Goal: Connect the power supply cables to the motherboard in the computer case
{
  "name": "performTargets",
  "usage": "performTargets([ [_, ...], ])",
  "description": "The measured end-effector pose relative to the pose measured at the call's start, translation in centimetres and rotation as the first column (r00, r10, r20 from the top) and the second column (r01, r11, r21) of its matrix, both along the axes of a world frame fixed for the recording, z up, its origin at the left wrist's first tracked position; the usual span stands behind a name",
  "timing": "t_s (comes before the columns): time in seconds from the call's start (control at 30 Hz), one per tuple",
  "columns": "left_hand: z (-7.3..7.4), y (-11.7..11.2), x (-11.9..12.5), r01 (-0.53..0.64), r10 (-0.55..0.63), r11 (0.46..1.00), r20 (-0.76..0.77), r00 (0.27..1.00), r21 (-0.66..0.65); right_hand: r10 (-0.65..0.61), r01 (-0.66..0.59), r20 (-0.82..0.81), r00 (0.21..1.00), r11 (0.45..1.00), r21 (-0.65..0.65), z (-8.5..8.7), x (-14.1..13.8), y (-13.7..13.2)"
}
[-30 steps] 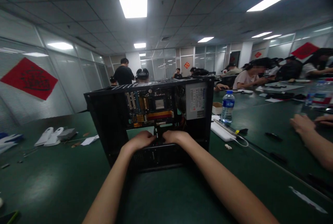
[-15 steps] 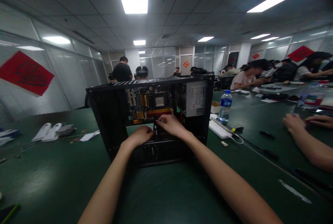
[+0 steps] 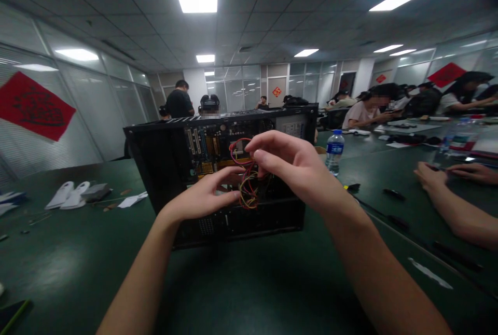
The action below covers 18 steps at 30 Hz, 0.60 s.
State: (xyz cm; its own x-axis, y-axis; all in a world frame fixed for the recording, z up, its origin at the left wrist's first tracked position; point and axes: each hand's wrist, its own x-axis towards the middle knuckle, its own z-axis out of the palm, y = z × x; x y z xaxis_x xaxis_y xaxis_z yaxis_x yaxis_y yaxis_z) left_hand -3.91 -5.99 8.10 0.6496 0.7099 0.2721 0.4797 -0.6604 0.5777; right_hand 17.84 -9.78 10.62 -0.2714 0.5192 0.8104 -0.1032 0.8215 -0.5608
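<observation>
An open black computer case (image 3: 155, 169) stands on the green table (image 3: 78, 262), its motherboard (image 3: 208, 145) showing inside. A bundle of red, yellow and black wires (image 3: 247, 187) hangs out in front of the opening. My right hand (image 3: 295, 166) is raised before the case, fingers pinched on the red loop at the top of the bundle. My left hand (image 3: 206, 195) reaches in from below left and holds the wires lower down with its fingertips.
A water bottle (image 3: 334, 152) stands right of the case. Another person's hands (image 3: 447, 177) rest on the table at far right. White parts and a grey box (image 3: 75, 194) lie at left. Dark tools (image 3: 392, 194) lie on the right side. Several people sit behind.
Both hands have lifted from the bottom of the case opening. The right hand rose highest and has pulled a bundle of wires out; the left hand now grips the wires too.
</observation>
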Motion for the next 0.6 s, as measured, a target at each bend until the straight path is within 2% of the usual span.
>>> performTargets([
  [0.07,0.6,-1.5,0.5,0.037,-0.034,0.999,-0.083,0.996,0.035,0.0,0.001,-0.048,0.999,1.0,0.018,0.1,0.1,-0.8],
  [0.13,0.4,-2.3,1.0,0.044,-0.025,0.993,-0.167,0.986,0.108,-0.001,0.008,-0.132,0.991,0.999,0.048,0.2,0.3,-1.4],
  [0.27,-0.2,-1.9,1.8,0.015,0.056,0.962,-0.251,0.966,0.273,-0.024,0.052,-0.294,0.955,0.995,0.087,1.0,0.9,-3.1],
  [0.33,0.2,-1.6,1.7,-0.035,0.119,0.931,-0.211,0.97,0.364,-0.048,0.09,-0.388,0.92,0.992,0.091,1.6,1.3,-4.4],
  [0.43,1.8,-2.0,0.7,-0.18,0.181,0.851,0.047,0.982,0.494,-0.063,0.124,-0.489,0.87,0.988,0.093,2.3,2.0,-6.0],
  [0.5,3.1,-2.8,-0.4,-0.309,0.21,0.781,0.237,0.948,0.543,-0.067,0.129,-0.437,0.897,0.985,0.114,2.3,2.7,-6.7],
  [0.53,3.7,-3.3,-1.1,-0.368,0.231,0.744,0.303,0.925,0.557,-0.065,0.112,-0.342,0.937,0.986,0.12,2.2,3.1,-6.9],
  [0.6,4.6,-4.4,-2.3,-0.448,0.268,0.686,0.373,0.888,0.573,-0.048,0.051,-0.036,0.998,0.995,0.086,1.9,3.9,-6.8],
])
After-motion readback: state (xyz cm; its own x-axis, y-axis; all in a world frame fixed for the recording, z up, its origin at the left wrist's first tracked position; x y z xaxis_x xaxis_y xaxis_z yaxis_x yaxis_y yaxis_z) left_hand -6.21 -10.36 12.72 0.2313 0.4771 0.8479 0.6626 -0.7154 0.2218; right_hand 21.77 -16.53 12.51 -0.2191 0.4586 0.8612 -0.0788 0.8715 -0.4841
